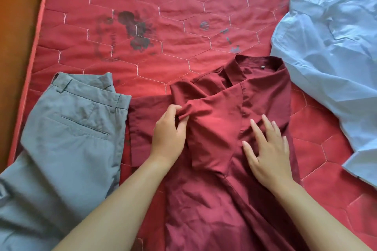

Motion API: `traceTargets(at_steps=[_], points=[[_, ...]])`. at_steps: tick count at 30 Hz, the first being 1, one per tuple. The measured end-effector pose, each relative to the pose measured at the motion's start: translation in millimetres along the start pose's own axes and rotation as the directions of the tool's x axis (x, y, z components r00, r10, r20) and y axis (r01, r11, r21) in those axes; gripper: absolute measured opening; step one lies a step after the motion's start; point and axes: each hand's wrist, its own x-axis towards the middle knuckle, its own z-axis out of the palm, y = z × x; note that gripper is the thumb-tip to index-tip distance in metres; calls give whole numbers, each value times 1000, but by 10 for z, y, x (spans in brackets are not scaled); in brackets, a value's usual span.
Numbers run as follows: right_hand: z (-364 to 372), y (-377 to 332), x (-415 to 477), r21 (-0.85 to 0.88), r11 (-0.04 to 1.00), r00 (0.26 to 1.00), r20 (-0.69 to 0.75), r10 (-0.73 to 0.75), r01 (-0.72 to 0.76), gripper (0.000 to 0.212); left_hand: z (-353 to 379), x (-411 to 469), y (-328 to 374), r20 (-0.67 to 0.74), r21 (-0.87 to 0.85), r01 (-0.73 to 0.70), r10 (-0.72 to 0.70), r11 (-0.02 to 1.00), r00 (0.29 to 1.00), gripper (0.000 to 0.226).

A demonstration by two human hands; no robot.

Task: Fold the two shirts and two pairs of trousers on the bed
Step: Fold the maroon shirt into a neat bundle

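Observation:
A dark red collared shirt (214,189) lies in the middle of the bed, collar pointing away from me, one sleeve turned in over its front. My left hand (168,135) pinches a fold of that sleeve's cloth. My right hand (269,154) lies flat with spread fingers on the shirt's right side. A pair of grey trousers (67,149) lies at the left, waistband away from me. A light blue shirt (334,63) lies crumpled at the right. Only one pair of trousers is in view.
The bed is covered by a red quilted mattress (163,16) with hexagon stitching and dark stains. Its left edge (34,51) borders a brown wooden surface (14,26).

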Motion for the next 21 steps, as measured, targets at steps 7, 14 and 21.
traceTargets(at_steps=[7, 14, 21], points=[[-77, -418, -83, 195, 972, 989, 40, -144, 134, 54, -618, 396, -192, -213, 117, 196, -168, 974, 963, 24], [94, -378, -61, -84, 986, 972, 198, -125, 143, 61, -267, -123, -265, 228, 598, -92, -58, 796, 972, 68], [132, -313, -190, -162, 984, 989, 143, -48, 71, 61, -93, -297, -493, 454, 641, -264, -79, 721, 887, 69]])
